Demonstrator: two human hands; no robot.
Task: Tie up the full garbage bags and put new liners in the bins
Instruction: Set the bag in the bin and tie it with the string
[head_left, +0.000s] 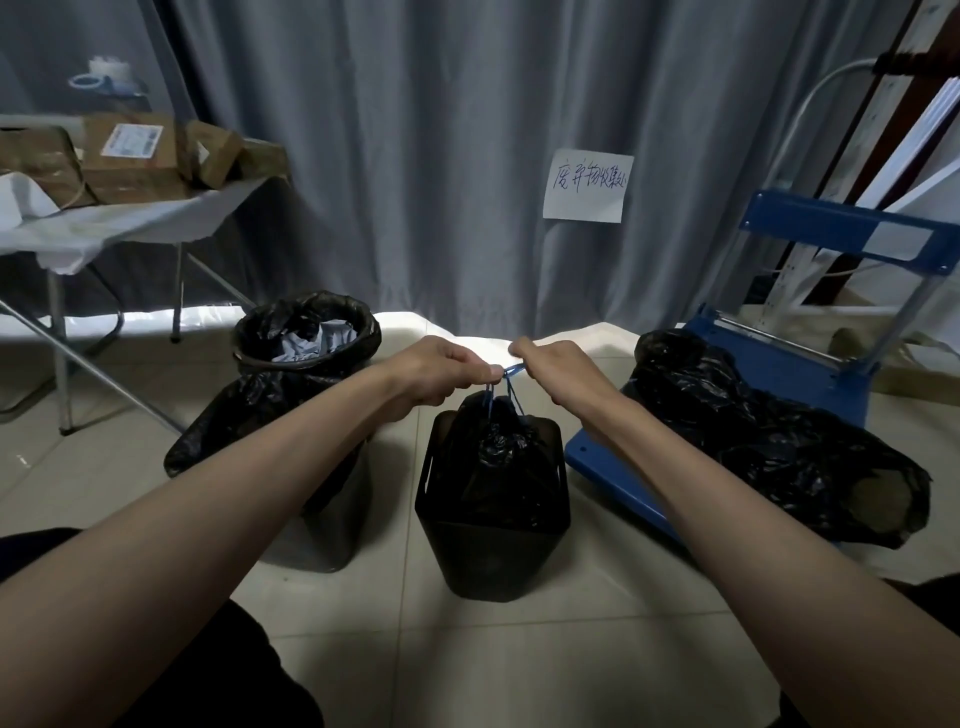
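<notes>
Left of the left hand (441, 371) stands a lined bin (306, 332), its liner open. Both hands meet above the small bin (493, 535) just below them; each pinches the blue cord (511, 370) of the bag (493, 457) gathered shut inside it. Right of the right hand (558, 366), a filled bag (779, 441) lies on a blue cart (769, 358).

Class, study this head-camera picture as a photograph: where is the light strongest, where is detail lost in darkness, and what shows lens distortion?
Head view: brightest along the white cloth below the curtain; the bag in the square bin is nearly featureless black; both forearms splay wide at the frame's bottom, wide-angle stretching; the left hand and right hand pinching the blue drawstring are fairly sharp.
</notes>
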